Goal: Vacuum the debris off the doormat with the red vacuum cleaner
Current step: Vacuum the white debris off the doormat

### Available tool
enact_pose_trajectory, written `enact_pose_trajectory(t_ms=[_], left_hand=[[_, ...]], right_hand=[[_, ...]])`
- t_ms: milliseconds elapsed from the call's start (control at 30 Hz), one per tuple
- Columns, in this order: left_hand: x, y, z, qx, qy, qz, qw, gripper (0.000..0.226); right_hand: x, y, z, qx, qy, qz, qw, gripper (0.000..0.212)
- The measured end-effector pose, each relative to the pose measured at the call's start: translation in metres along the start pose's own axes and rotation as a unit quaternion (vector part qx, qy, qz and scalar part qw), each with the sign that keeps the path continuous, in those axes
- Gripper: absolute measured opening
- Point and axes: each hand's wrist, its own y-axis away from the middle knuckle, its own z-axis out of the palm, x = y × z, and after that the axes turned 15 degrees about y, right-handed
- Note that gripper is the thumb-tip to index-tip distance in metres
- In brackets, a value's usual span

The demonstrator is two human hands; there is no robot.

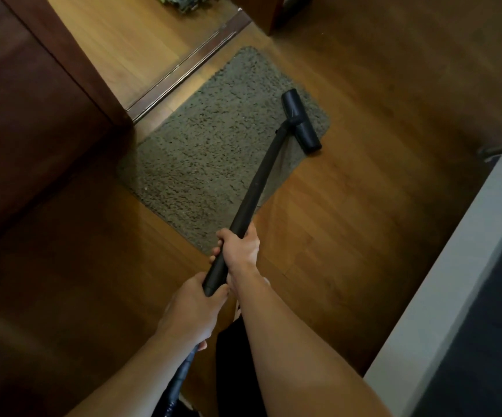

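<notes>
Head view, looking down. Mat (213, 145): grey-green, shaggy, lying flat on the wood floor (364, 206), its far edge beside the threshold strip (189, 64) of a doorway. Dark door (33, 100) at left. Small dark flecks all over the pile; cannot tell debris from texture. Nozzle (301, 121): black, bar-shaped, resting on the mat near its right corner, with its near end past the mat's edge and over bare floor. Wand (258, 182): black, straight, running from the nozzle back across the mat's near-right edge to the hands. Right hand (240, 245): fingers curled round the wand, gripping it from above, the farther grip of the two. Left hand (192, 305): wrapped round the wand's near end, just behind the right hand and almost touching it. Hose (180, 371): dark, ribbed, emerging below the left hand and passing under the left forearm toward the bottom edge. Both forearms bare. A pale ledge (454, 281) runs along the right side, well apart from the mat.
</notes>
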Motion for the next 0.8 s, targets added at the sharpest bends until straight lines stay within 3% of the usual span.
enact_pose_trajectory(t_ms=[500,800], left_hand=[[0.038,-0.030,0.030,-0.046,0.033,0.015,0.998,0.009],[0.007,-0.014,0.006,-0.040,0.009,0.014,0.999,0.012]], right_hand=[[-0.031,-0.043,-0.028,0.036,0.011,-0.014,0.999,0.038],[-0.004,-0.019,-0.008,0.036,0.017,0.005,0.999,0.030]])
